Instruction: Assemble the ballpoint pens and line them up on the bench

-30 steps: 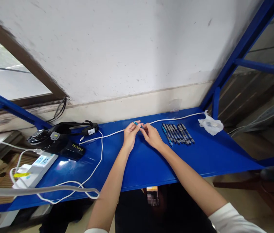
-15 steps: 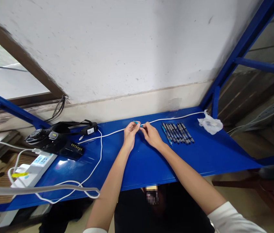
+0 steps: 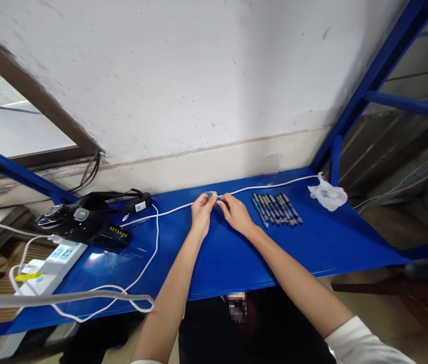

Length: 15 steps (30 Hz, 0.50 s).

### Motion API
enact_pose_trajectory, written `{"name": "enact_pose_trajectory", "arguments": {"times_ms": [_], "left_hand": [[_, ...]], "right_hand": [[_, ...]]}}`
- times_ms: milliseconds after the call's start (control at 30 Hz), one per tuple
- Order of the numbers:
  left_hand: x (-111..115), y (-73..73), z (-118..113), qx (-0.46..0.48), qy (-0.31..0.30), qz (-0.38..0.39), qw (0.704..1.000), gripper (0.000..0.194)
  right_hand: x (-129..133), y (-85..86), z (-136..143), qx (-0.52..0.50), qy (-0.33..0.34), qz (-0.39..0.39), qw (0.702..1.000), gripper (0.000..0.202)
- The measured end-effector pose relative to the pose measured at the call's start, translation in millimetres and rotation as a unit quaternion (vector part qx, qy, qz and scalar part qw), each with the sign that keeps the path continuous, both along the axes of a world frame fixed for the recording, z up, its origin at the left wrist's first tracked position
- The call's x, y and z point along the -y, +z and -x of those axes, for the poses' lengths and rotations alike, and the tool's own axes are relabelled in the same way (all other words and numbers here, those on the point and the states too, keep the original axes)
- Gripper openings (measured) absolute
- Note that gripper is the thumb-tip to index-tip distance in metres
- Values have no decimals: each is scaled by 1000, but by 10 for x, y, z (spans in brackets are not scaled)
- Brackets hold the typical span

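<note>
A light-blue pen (image 3: 208,193) is held up between my two hands, over the back middle of the blue table (image 3: 232,263). My left hand (image 3: 201,211) is closed around one end of it, the tip poking out past the thumb. The fingers of my right hand (image 3: 234,210) pinch its other end, and much of the pen is hidden by them. To the right of my right hand lies a row of several dark pens (image 3: 279,208), side by side. One blue pen (image 3: 259,210) lies at the row's left end.
A crumpled white plastic bag (image 3: 327,194) sits at the far right. On the left are a black device (image 3: 85,227) with lettering, a black strap with a small box (image 3: 140,203), and a white power strip (image 3: 52,263). A white cable (image 3: 156,237) loops across the table's left side.
Both hands stay at nearly the same spot, still closed on the pen. My fingers have shifted slightly, and less of the pen's right part shows. The row of pens has not changed.
</note>
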State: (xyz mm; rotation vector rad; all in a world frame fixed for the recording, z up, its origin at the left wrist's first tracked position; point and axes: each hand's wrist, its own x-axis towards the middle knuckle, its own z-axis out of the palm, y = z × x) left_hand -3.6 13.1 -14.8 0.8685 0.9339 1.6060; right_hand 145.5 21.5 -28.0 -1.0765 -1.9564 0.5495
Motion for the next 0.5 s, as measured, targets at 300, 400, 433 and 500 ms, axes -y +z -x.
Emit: {"name": "enact_pose_trajectory", "arguments": {"times_ms": [300, 400, 433, 500], "left_hand": [[21, 43, -23, 25, -22, -22, 999, 28], [3, 11, -9, 17, 3, -4, 1000, 27], [-2, 7, 2, 19, 4, -3, 1000, 30], [-5, 18, 21, 24, -6, -9, 1000, 39]], "right_hand": [[-12, -18, 11, 14, 4, -7, 1000, 27], [-12, -20, 13, 16, 14, -4, 1000, 27], [-13, -18, 15, 14, 16, -3, 1000, 27], [-14, -12, 16, 9, 16, -1, 1000, 27]]}}
